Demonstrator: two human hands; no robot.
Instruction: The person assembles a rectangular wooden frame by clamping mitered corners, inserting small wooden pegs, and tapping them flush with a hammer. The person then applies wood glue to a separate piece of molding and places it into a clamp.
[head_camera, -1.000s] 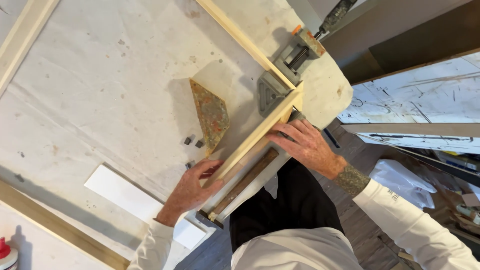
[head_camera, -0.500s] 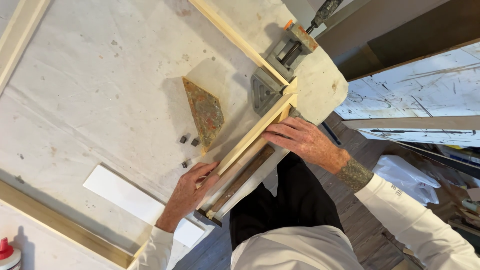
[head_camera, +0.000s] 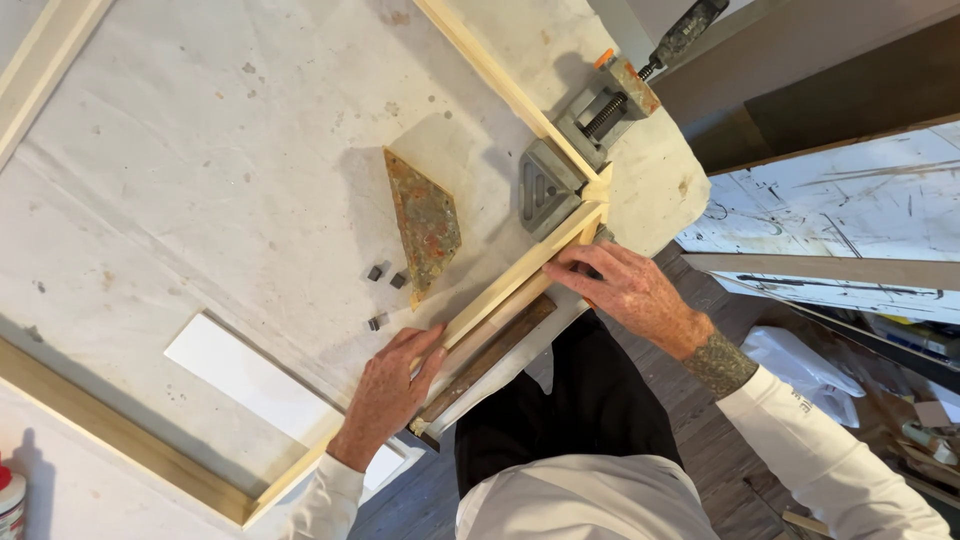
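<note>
Change: my right hand (head_camera: 625, 290) has slid up toward the corner clamp (head_camera: 580, 150); the camera view has shifted too.
Left hand (head_camera: 390, 385): fingers flat, pressing the pale wood strip (head_camera: 500, 290), gripping nothing.
Right hand: fingers curled over the strip's end just beside the clamp; grip unclear.
Meaning: the joint seems to be getting seated.
Count: one clamp, one rusty triangular plate (head_camera: 425, 222), three small dark blocks (head_camera: 385, 285) beyond my left fingertips, one white board (head_camera: 250, 380).

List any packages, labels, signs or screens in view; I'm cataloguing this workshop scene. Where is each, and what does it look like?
Bottle: bottom left corner on the table, white body with a red cap, mostly cut off by the frame.
Plastic bag: on the floor at right, beyond the right hand, white and crumpled.
Small label: on the right sleeve, a dark mark on white, too small to make out.
No signs or screens show.
</note>
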